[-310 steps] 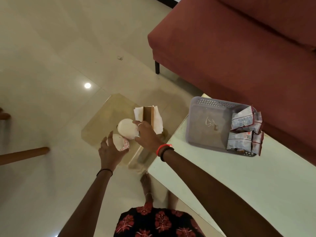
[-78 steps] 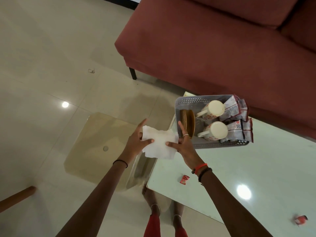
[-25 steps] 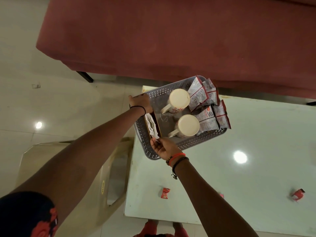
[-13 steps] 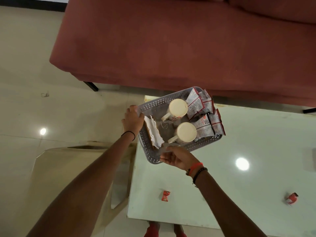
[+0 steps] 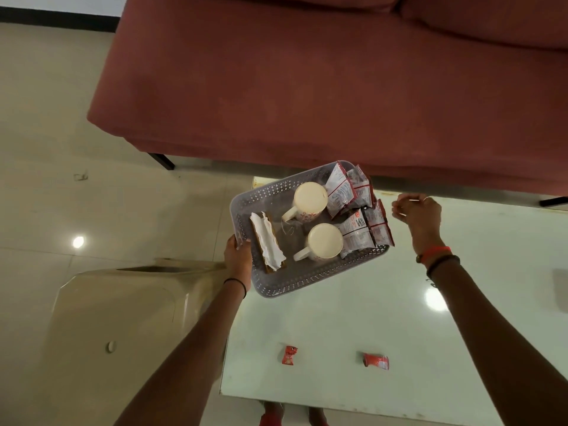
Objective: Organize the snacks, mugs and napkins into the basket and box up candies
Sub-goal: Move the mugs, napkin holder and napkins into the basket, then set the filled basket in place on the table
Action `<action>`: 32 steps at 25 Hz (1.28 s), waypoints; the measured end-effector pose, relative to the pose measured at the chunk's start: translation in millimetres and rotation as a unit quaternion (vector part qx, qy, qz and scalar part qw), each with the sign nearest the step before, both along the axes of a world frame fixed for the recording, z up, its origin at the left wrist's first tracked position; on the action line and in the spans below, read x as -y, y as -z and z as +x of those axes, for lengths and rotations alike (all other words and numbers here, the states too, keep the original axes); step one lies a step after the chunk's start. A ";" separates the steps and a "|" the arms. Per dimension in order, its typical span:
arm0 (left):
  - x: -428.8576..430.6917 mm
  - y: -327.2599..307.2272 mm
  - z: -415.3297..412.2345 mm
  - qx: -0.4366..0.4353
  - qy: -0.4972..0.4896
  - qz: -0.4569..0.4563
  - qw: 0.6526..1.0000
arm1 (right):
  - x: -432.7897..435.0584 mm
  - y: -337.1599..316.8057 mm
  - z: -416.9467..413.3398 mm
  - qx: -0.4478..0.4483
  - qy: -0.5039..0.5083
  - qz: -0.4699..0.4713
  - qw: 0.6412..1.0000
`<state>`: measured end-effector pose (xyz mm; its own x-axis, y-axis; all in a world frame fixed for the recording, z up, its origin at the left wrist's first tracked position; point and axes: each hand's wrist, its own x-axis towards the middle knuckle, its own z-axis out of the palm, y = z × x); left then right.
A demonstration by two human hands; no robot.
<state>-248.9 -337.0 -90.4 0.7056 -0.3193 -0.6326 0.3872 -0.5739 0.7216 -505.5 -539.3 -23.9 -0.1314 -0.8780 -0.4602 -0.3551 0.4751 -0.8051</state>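
A grey perforated basket [image 5: 302, 279] sits at the far left corner of the pale table [image 5: 338, 318]. Inside it stand two cream mugs [image 5: 309, 199] [image 5: 325, 245], several snack packets [image 5: 356, 210] at its right side, and white napkins [image 5: 266, 242] in a brown holder at its left. My left hand [image 5: 238, 256] grips the basket's left rim. My right hand [image 5: 418, 210] hovers to the right of the basket with loosely curled fingers, holding nothing I can see. Two red wrapped candies [image 5: 289, 355] [image 5: 375, 361] lie on the table near its front edge.
A dark red sofa [image 5: 307, 81] runs along the far side of the table. A beige plastic chair [image 5: 123, 318] stands to the left, against the table's edge. The floor is shiny pale tile.
My right hand has left the basket's near rim and swung over to its right side. My left hand has slid down the left rim toward me.
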 end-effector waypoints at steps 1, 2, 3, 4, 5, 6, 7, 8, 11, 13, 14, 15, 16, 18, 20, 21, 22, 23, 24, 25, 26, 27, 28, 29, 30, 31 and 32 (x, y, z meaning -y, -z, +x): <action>-0.3 2.2 0.0 0.002 -0.002 0.006 1.000 | 11.0 6.1 0.6 -0.028 -0.007 -0.003 1.000; -0.4 4.6 0.2 0.002 -0.003 0.010 1.000 | 19.7 12.0 2.4 -0.048 -0.025 0.008 0.998; -0.7 7.1 0.7 0.003 -0.001 0.013 1.000 | 26.2 17.7 4.8 -0.060 -0.046 0.026 0.997; -0.8 9.7 1.4 0.004 0.001 0.014 1.000 | 31.0 21.7 8.2 -0.063 -0.065 0.047 0.995; -0.5 12.3 2.6 0.004 0.002 0.015 1.000 | 34.4 24.5 12.3 -0.061 -0.083 0.071 0.992; -0.2 15.0 4.2 0.003 0.003 0.015 1.000 | 36.6 26.1 16.9 -0.052 -0.101 0.095 0.989; 0.3 17.4 6.3 0.003 0.005 0.015 1.000 | 38.2 26.9 21.0 -0.039 -0.117 0.116 0.986; 0.7 19.4 8.1 0.001 0.007 0.018 1.000 | 39.2 28.0 24.2 -0.025 -0.128 0.135 0.982; 0.4 22.5 12.8 -0.006 0.015 0.028 0.999 | 41.4 31.5 28.2 -0.013 -0.135 0.150 0.979; 0.0 21.9 12.8 -0.013 0.012 0.027 0.999 | 41.4 31.7 28.5 -0.014 -0.132 0.145 0.980; -0.1 21.4 12.3 -0.015 0.011 0.026 0.999 | 40.9 32.3 28.4 -0.008 -0.126 0.146 0.981; -0.1 20.9 12.0 -0.015 0.011 0.027 0.999 | 40.0 33.6 27.9 0.001 -0.114 0.149 0.982; -0.9 20.6 11.8 -0.014 0.012 0.026 0.999 | 38.0 35.6 26.4 0.006 -0.099 0.154 0.983; -4.5 17.1 10.8 -0.014 0.012 0.025 1.000 | 30.1 36.2 20.7 0.015 -0.068 0.162 0.984; -10.4 10.0 7.7 -0.012 0.011 0.028 0.999 | 17.8 32.1 10.1 0.024 -0.050 0.169 0.984; -14.6 5.4 4.9 -0.017 0.009 0.026 0.999 | 10.9 30.2 2.4 0.026 -0.053 0.172 0.983; -19.5 0.2 2.2 -0.024 0.010 0.022 0.999 | 4.0 28.1 -5.5 0.025 -0.062 0.174 0.983; -24.8 -7.1 -1.7 -0.033 0.017 0.016 0.999 | -4.2 23.1 -14.0 0.026 -0.069 0.174 0.982; -29.9 -13.9 -5.2 -0.041 0.025 0.012 0.999 | -11.9 18.5 -22.1 0.031 -0.069 0.174 0.982; -35.2 -20.5 -8.4 -0.049 0.033 0.010 0.998 | -19.1 14.2 -29.6 0.043 -0.059 0.180 0.981; -41.1 -27.7 -12.2 -0.057 0.040 0.005 0.998 | -26.7 9.3 -37.4 0.059 -0.044 0.189 0.979; -47.1 -35.4 -16.3 -0.064 0.044 0.001 0.997 | -34.3 5.2 -45.0 0.075 -0.032 0.197 0.977; -53.4 -44.8 -22.1 -0.071 0.047 -0.006 0.996 | -43.3 0.3 -53.4 0.089 -0.025 0.202 0.975; -59.5 -52.8 -27.7 -0.078 0.046 -0.011 0.996 | -52.6 -4.5 -60.9 0.099 -0.020 0.204 0.974; -65.4 -60.0 -33.4 -0.082 0.045 -0.015 0.995 | -61.8 -9.1 -68.5 0.107 -0.013 0.205 0.973; -71.7 -67.3 -39.7 -0.085 0.045 -0.016 0.995 | -70.8 -14.0 -76.6 0.110 -0.004 0.206 0.972; -78.6 -73.7 -45.5 -0.084 0.047 -0.013 0.995 | -79.4 -18.3 -84.1 0.113 0.005 0.207 0.972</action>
<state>-294.4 -258.3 -16.6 0.5567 -0.3970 -0.7297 0.4497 -0.5945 0.6665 -589.6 -459.9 -5.6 0.0067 -0.6100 -0.7924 -0.1862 0.7778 -0.6003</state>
